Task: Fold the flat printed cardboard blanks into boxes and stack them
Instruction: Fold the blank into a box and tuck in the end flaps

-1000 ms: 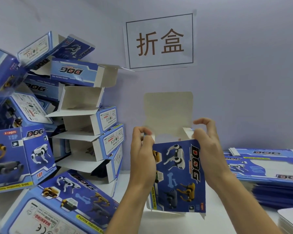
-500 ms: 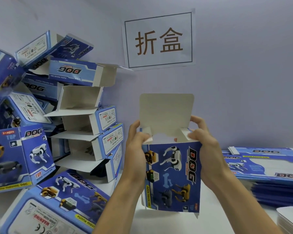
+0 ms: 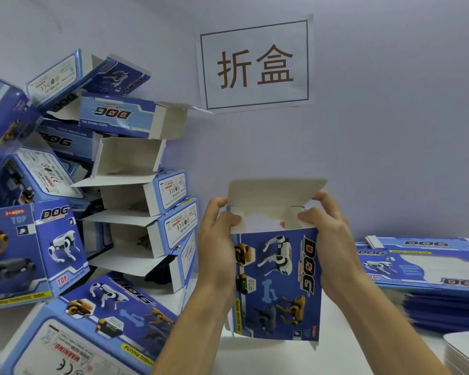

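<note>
While the box (image 3: 278, 282) stands upright between both hands, held just above the white table (image 3: 336, 353), its top end is not yet closed: the two small side flaps are pressed inward and the large lid flap (image 3: 276, 193) tilts forward over the opening. The left hand (image 3: 217, 250) grips the box's left edge, thumb curled onto the left side flap; the right hand (image 3: 328, 239) grips the right edge, thumb on the right flap and fingers behind the lid. The step in hand looks like closing the top. Next, the lid flap likely has to be folded down over the side flaps and its tuck edge slid inside the front wall, which calls for keeping the side flaps held down and the box square so the tab does not catch. To the left leans a loose stack of folded boxes (image 3: 136, 201), many with ends open. To the right lies a pile of flat blanks (image 3: 428, 269). A paper sign (image 3: 255, 64) hangs on the wall (image 3: 390, 131) behind.
</note>
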{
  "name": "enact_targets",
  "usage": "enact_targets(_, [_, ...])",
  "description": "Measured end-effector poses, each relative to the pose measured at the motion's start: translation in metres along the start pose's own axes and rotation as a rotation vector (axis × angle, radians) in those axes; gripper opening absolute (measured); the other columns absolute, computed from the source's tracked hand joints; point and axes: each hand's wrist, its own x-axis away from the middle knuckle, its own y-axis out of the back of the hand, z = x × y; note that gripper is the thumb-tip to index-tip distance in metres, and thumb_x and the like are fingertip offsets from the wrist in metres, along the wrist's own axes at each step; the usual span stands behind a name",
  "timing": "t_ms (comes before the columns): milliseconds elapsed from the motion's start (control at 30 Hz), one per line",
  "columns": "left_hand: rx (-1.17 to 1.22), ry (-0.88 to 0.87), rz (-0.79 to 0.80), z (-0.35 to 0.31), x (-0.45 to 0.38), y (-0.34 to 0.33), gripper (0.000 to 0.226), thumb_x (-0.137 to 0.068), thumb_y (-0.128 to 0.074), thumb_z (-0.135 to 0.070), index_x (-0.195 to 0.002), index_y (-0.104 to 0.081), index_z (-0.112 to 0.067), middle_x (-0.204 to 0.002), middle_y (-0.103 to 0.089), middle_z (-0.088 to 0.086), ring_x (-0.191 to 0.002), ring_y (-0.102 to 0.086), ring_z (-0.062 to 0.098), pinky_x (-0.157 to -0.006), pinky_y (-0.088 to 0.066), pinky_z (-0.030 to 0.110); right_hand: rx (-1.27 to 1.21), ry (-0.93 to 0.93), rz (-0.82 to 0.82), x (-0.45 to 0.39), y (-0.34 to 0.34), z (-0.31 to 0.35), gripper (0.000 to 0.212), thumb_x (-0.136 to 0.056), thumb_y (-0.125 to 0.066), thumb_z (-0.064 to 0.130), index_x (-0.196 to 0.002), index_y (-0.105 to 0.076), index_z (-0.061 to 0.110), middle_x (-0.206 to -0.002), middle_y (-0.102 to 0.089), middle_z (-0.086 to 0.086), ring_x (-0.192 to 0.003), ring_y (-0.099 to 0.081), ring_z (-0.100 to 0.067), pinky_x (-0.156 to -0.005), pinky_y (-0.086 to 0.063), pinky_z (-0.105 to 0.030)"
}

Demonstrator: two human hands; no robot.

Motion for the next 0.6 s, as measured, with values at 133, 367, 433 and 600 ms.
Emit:
enact_targets(133, [0.019, -0.102, -0.06, 0.006, -0.001, 0.006, 0.032, -0.098, -0.038, -0.024, -0.086, -0.067, -0.023, -0.083, -0.068, -0.002, -0.07, -0.064, 0.012, -0.05, -0.047, 0.025, -0.01, 0.096, -0.089, 0.002, -0.005, -0.006, 0.027, -0.089, -0.041, 0.024, -0.077, -0.065, 0.024, -0.073, -0.069, -0.009, -0.059, -0.066, -0.025, -0.05, -0.047, -0.032])
enact_targets(367, [0.097, -0.001, -0.109, 0.005, -0.004, 0.004, 0.034, -0.099, -0.041, -0.03, -0.08, -0.068, -0.022, -0.085, -0.074, 0.01, -0.072, -0.072, 0.022, -0.054, -0.054, 0.028, -0.044, 0.038, -0.121, 0.004, -0.006, -0.011, 0.03, -0.077, -0.042, 0.041, -0.069, -0.065, 0.022, -0.079, -0.074, -0.011, -0.063, -0.07, -0.026, -0.06, -0.051, -0.035])
enact_targets(433, [0.068, -0.008, -0.125, 0.006, -0.006, 0.003, 0.036, -0.1, -0.039, -0.029, -0.079, -0.068, -0.025, -0.082, -0.071, 0.003, -0.072, -0.069, 0.019, -0.052, -0.052, 0.026, -0.085, 0.045, -0.066, 0.006, -0.006, -0.01, 0.03, -0.078, -0.042, 0.039, -0.074, -0.066, 0.022, -0.08, -0.073, -0.012, -0.061, -0.068, -0.025, -0.058, -0.051, -0.033])
enact_targets(600, [-0.008, -0.013, -0.173, 0.005, -0.012, 0.009, 0.03, -0.106, -0.032, -0.037, -0.111, -0.06, -0.043, -0.119, -0.065, -0.001, -0.092, -0.062, 0.014, -0.073, -0.055, 0.034, -0.272, -0.034, 0.332, 0.009, 0.002, -0.002, 0.049, -0.082, -0.054, 0.036, -0.131, -0.055, 0.04, -0.119, -0.067, -0.017, -0.098, -0.069, -0.037, -0.083, -0.056, -0.055])
